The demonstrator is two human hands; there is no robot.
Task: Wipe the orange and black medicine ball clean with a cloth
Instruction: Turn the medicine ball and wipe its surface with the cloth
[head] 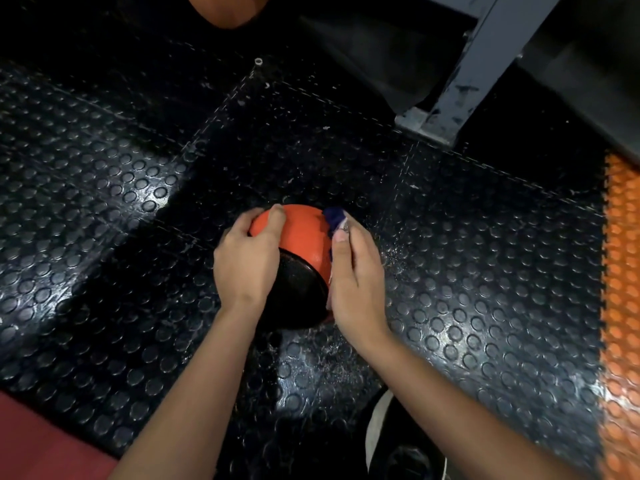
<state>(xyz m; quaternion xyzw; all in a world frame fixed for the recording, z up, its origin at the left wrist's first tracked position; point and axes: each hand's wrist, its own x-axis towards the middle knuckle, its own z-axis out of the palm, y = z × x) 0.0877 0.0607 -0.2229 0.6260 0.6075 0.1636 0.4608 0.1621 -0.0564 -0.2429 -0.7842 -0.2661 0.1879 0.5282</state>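
The ball (300,244) sits on the black studded floor (121,209) in the middle of my view, its orange part on the far side and its black part toward me. My left hand (246,258) grips its left side with fingers curled over the orange top, while my right hand (356,275) holds the dark blue cloth (334,220) flat against its right side, thumb laid along the cloth. A grey metal post (474,71) stands far right, an orange studded mat (620,306) runs along the right edge, and another orange ball (228,8) shows at the far edge.
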